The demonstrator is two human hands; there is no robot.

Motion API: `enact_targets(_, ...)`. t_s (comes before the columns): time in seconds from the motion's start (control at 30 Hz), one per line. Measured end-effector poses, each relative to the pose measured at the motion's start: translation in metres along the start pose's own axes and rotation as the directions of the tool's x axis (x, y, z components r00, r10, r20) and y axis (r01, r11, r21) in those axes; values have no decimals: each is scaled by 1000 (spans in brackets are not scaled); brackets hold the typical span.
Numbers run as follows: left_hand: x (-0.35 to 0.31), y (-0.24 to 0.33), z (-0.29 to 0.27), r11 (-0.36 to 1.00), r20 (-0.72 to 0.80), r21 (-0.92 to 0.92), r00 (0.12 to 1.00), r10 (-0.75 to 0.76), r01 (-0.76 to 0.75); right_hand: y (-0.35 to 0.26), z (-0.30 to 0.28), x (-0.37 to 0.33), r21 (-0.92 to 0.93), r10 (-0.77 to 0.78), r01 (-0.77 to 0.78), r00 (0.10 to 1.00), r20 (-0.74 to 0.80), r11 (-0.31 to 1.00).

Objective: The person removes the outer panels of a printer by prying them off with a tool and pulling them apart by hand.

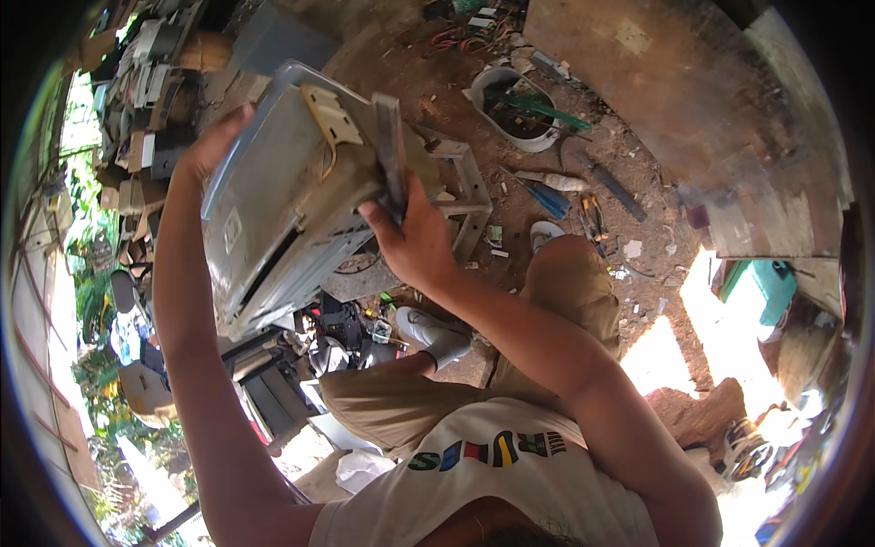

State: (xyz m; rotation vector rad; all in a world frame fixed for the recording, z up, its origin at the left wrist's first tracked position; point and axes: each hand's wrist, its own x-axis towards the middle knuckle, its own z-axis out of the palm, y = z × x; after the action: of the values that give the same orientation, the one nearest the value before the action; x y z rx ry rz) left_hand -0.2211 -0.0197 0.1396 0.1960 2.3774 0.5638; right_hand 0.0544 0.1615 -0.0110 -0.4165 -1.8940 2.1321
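Observation:
A large, dusty grey boxy appliance casing [273, 219] is held up tilted in front of me. It has a dark slot along its near side and a yellowish plastic strip [331, 118] on top. My left hand [219, 141] grips its far left edge, fingers closed on the bluish rim. At the right corner my right hand [412, 239] is closed, its thumb against the casing and its fingers mostly hidden. A dark flat metal bar [389, 150] rises out of that grip; whether it belongs to the casing I cannot tell.
A low stool-like frame [467, 196] stands behind the casing. On the dirt floor are a white tub [517, 108] with scraps, a blue-handled tool [550, 199], pliers [594, 219] and a dark bar [612, 187]. Wooden boards [665, 91] lie at right; dismantled parts [342, 324] lie near my feet.

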Motion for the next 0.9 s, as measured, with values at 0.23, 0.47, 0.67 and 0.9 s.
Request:
enact_targets(0.23,-98,9,83,762,-175,570,861,478,-307,-1,7,9,36,-20,20,1000,-2,999)
enact_targets(0.47,-105,14,91,789,-233,579,886,400,-204,17,-10,20,-4,82,-82,984,159,997)
enact_targets(0.67,-108,6,91,813,-254,551,889,380,-190,28,-64,30,517,463,-407,886,23,753)
enact_targets(0.9,-111,4,77,799,-175,570,921,348,-193,-65,-120,-2,671,102,78,969,-225,738)
